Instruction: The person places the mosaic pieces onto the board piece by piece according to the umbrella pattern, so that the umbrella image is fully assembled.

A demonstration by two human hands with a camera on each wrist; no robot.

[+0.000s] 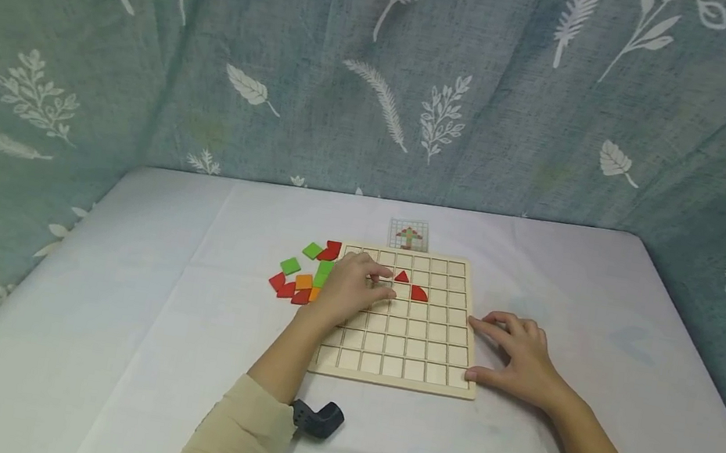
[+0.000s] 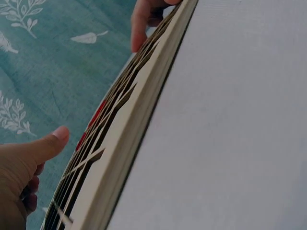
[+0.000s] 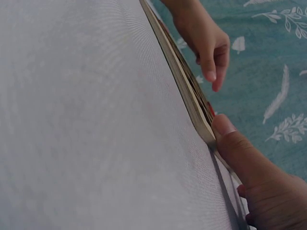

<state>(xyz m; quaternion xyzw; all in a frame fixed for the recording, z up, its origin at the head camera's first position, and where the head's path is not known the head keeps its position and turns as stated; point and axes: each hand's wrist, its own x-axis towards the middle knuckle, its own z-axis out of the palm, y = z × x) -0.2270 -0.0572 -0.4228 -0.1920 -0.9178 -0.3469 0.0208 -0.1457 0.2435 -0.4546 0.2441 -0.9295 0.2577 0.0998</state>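
A pale wooden board (image 1: 415, 350) with a square grid lies on the table. Over its left part hovers my left hand (image 1: 350, 284), thumb and index finger apart with no piece showing between them. Just right of those fingertips, a red triangle (image 1: 402, 276) and a red quarter-circle piece (image 1: 420, 293) sit in grid cells. My right hand (image 1: 523, 363) rests at the board's right side, its thumb (image 3: 232, 136) against the edge near the front corner and its fingers spread farther up. The left hand hides part of the board's left edge.
Loose green (image 1: 290, 266), orange (image 1: 303, 282) and red pieces (image 1: 285, 290) lie left of the board, partly behind the left hand. Behind the board is a small gridded card (image 1: 408, 234) with a coloured tree-like pattern. A leaf-print cloth (image 1: 308, 123) hangs behind the white-covered table.
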